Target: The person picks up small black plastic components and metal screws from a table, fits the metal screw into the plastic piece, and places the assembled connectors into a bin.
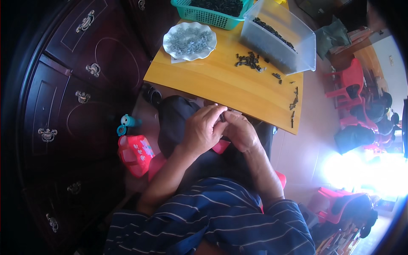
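one small dark piece (222,117) sits between the fingers (216,111) of the left hand (200,128) and the thumb side of the right hand (242,131), mostly hidden. the left fingers are narrow, seemingly pinching it; whether the right ones grip it too, i cannot tell. the hands meet over the lap (175,114), just off the near edge of the yellow surface (212,80), probably to keep the piece close and in sight. beyond them, a loose pile of black parts (250,60) lies on the surface, likely spread for easy picking. some thin dark bits (294,101) lie along the right edge. farther out, a clear bin (306,46) and a green basket (208,20) hold more black parts, their walls presumably preventing scatter. leftward, a white plate (190,57) holds small shiny bits (190,40), its rim likely containing them.
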Available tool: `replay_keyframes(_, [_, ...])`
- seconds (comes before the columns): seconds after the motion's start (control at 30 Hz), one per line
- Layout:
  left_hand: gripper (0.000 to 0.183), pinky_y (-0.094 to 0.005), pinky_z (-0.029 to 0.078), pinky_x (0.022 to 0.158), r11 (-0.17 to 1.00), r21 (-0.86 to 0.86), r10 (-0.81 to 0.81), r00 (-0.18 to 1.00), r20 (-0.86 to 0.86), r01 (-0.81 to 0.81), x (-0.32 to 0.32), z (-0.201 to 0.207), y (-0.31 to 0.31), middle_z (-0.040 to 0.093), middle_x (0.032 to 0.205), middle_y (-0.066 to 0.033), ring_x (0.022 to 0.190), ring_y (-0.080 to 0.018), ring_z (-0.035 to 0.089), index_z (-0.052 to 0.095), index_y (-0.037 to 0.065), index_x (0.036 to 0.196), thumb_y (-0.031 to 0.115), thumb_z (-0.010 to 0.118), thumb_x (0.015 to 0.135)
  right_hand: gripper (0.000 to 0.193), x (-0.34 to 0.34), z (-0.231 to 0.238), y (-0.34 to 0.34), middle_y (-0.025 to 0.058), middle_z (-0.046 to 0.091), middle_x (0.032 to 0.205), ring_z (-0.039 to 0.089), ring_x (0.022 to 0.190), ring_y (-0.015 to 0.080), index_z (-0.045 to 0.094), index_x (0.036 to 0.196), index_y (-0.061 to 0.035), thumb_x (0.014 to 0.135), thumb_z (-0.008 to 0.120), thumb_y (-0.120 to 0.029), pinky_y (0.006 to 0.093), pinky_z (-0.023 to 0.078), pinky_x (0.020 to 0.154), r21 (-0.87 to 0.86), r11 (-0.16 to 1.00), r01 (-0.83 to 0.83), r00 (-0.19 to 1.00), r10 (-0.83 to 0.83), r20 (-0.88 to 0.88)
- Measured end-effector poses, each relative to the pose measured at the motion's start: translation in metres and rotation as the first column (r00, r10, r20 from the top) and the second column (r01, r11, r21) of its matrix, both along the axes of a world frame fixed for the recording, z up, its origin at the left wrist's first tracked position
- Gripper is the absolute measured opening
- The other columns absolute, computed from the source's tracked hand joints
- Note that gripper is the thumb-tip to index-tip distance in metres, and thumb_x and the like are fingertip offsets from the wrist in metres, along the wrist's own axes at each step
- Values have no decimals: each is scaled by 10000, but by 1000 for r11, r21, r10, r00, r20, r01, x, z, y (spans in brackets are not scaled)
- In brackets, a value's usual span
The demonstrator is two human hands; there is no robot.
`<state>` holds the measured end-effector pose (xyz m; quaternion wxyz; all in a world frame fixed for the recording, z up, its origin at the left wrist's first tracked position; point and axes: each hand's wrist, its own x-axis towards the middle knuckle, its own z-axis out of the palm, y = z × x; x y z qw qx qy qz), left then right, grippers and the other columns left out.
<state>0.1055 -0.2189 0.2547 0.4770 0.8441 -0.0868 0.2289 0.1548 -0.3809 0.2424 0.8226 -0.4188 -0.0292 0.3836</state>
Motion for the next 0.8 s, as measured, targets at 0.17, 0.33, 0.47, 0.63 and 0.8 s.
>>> replay_keyframes(0.17, [329, -427, 562, 770, 1000, 16, -15, 999, 28, 14, 0, 0, 3, 702, 990, -163, 896, -356, 695, 648, 19, 1142, 53, 750, 831, 342, -2, -3, 2, 119, 746, 1044, 730, 939, 218, 696, 1168, 11, 1073, 543, -279, 376, 588, 879, -27, 999, 18, 999, -19, -42])
replay_keyframes(0.33, [281, -435, 568, 779, 1000, -3, -10, 1000, -27, 10, 0, -1, 1, 711, 965, -166, 901, -369, 704, 658, 24, 1107, 64, 751, 845, 357, -1, -7, -3, 124, 746, 1050, 731, 939, 227, 699, 1154, 22, 1078, 532, -284, 387, 588, 892, 4, 1000, -21, 998, 21, -51])
replay_keyframes(0.47, [251, -438, 576, 798, 1000, 22, 11, 1000, 8, -11, 0, -2, 2, 723, 956, -173, 953, -374, 715, 674, 28, 1077, 70, 760, 846, 372, -3, -3, 1, 124, 748, 1045, 732, 939, 233, 701, 1147, 27, 1082, 523, -293, 398, 588, 906, 3, 1000, 8, 998, -8, -65])
replay_keyframes(0.63, [372, -383, 576, 721, 1000, 8, 19, 1000, 20, -19, 2, -4, 3, 744, 1022, -133, 821, -306, 717, 683, 10, 1141, 12, 781, 783, 362, -2, 8, 5, 103, 749, 1036, 730, 923, 224, 709, 1139, 12, 1080, 532, -298, 380, 586, 864, -59, 998, 16, 999, -18, -39])
replay_keyframes(0.8, [458, -359, 587, 766, 999, -8, 49, 999, -1, -49, 0, 10, 1, 736, 1052, -153, 870, -308, 728, 662, -1, 1226, 21, 803, 791, 264, 26, 13, -8, 95, 754, 957, 724, 841, 218, 733, 1095, -24, 1028, 614, -249, 356, 570, 751, -320, 944, -78, 905, 201, 374])
